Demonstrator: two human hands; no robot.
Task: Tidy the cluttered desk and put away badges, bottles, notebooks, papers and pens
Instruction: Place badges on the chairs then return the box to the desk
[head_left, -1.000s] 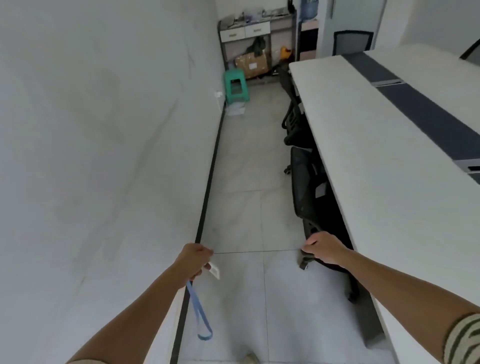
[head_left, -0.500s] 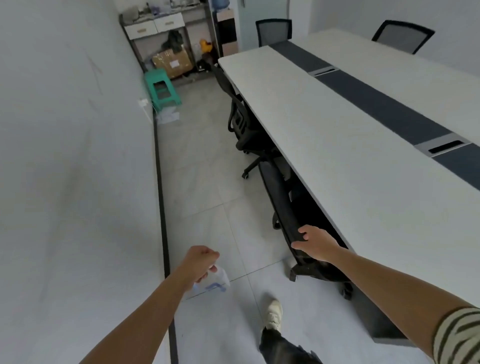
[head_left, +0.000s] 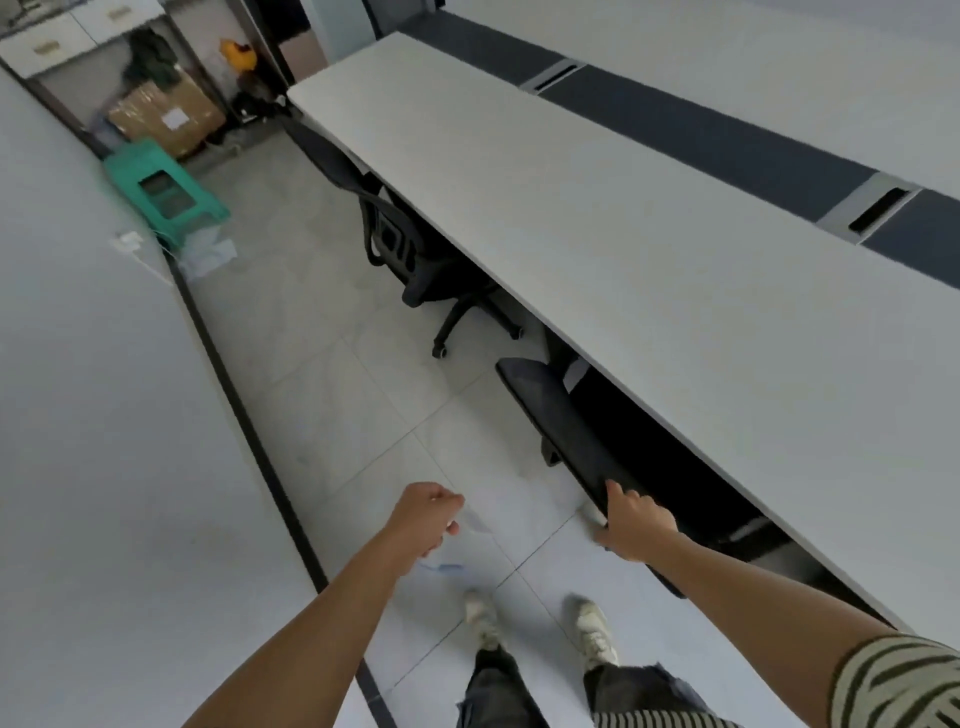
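Observation:
My left hand (head_left: 423, 519) is curled round a badge (head_left: 470, 522), a pale clear card on a blue lanyard (head_left: 441, 567) that trails blurred beneath the fist. It hangs over the floor between the wall and the desk. My right hand (head_left: 631, 525) grips the top edge of a black office chair's back (head_left: 550, 415), which is pushed under the long white desk (head_left: 649, 270). No other task item shows on the desk.
A second black chair (head_left: 410, 254) stands further along the desk. A green plastic stool (head_left: 163, 189), loose papers on the floor (head_left: 208, 254), a cardboard box (head_left: 166, 117) and a shelf unit with drawers (head_left: 47, 44) fill the far end. A white wall (head_left: 104, 415) runs along the left.
The view has swung down and to the right. My left hand has kept hold of the badge, its lanyard now bunched below the fist. My right hand has stayed on the chair back.

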